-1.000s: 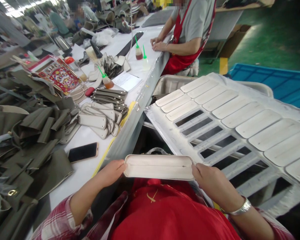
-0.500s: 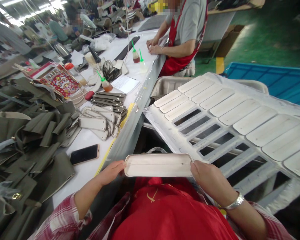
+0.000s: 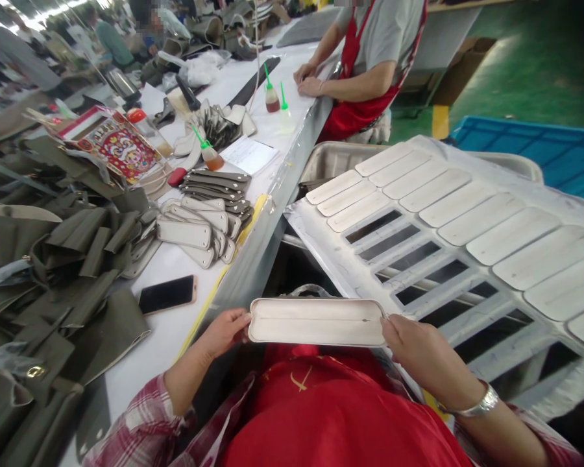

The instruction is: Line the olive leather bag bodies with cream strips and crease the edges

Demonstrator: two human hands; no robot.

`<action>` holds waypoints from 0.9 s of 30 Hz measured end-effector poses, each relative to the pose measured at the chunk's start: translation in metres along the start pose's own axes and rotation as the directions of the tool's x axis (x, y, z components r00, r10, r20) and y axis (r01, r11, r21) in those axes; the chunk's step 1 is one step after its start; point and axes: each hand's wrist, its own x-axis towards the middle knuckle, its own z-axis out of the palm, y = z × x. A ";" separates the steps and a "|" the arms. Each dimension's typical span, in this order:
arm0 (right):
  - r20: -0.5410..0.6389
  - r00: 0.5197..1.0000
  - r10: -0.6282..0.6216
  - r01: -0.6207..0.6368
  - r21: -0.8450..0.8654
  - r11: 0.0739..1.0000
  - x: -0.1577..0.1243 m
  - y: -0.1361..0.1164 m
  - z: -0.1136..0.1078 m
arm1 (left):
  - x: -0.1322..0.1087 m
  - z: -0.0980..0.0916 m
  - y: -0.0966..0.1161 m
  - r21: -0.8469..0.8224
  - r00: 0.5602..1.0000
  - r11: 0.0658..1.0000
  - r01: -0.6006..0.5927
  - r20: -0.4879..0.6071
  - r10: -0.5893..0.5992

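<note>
A long cream panel (image 3: 316, 322) with rounded corners and a raised rim is stretched level between my hands, above the red apron. My left hand (image 3: 228, 329) pinches its left end, and my right hand (image 3: 409, 337) grips the right end. A thin line with a small dark mark runs along its inner face. To the right, similar flat cream pieces (image 3: 501, 237) lie in rows on a slatted white rack (image 3: 448, 318). On the table at left are a pile of cream strips with holes (image 3: 185, 232) and a stack of grey-olive strips (image 3: 214, 188).
Olive bag parts (image 3: 68, 272) heap up at the left, beside a phone (image 3: 168, 295) on the white table. Green-tipped bottles (image 3: 211, 155) and a patterned box (image 3: 121, 146) stand farther back. A co-worker in a red apron (image 3: 353, 110) sits beyond; a blue crate (image 3: 530, 152) is at right.
The view has shifted slightly, so most things sit a little differently in the picture. Both hands still hold the cream panel by its ends, in much the same pose.
</note>
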 end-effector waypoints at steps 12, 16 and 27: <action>-0.163 0.983 -0.080 0.080 -0.005 0.997 0.003 0.007 0.013 | -0.001 0.002 0.031 0.180 0.983 0.967 0.180 -0.005 -0.182; -0.166 0.981 -0.097 0.103 0.028 0.994 0.007 0.007 0.015 | -0.004 0.014 0.040 0.260 0.976 0.941 0.216 -0.080 -0.202; 0.021 1.000 0.015 -0.018 0.174 0.984 0.007 0.007 0.000 | -0.013 0.028 0.031 0.135 0.973 0.976 0.169 -0.183 -0.144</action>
